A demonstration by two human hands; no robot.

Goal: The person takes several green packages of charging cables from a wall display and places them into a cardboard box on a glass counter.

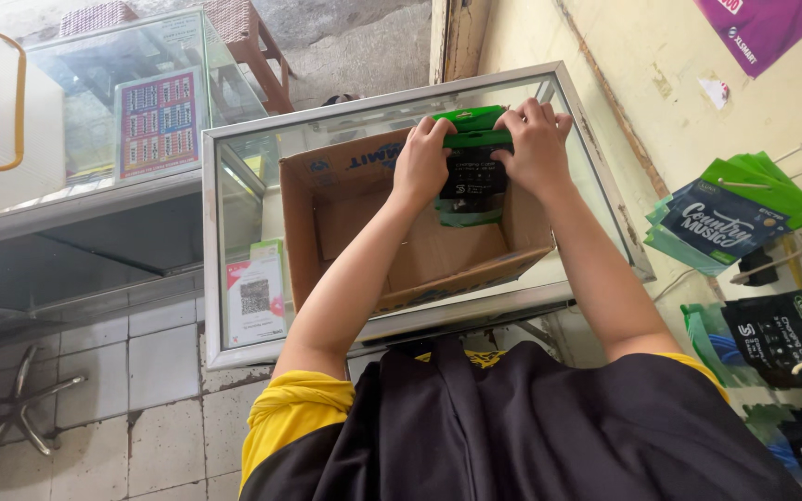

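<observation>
Both my hands grip a small stack of green-and-black flat packages held above an open cardboard box. My left hand holds the stack's left side, fingers curled over its top edge. My right hand clasps the right side. The box rests on top of a glass display case with a metal frame. The box looks mostly empty inside. My arms reach forward from yellow-and-black sleeves.
Similar green-and-black packages hang on white wire hooks on the yellow wall at right. A card with a square code stands inside the case. A second glass counter sits to the left. Grey floor tiles lie below.
</observation>
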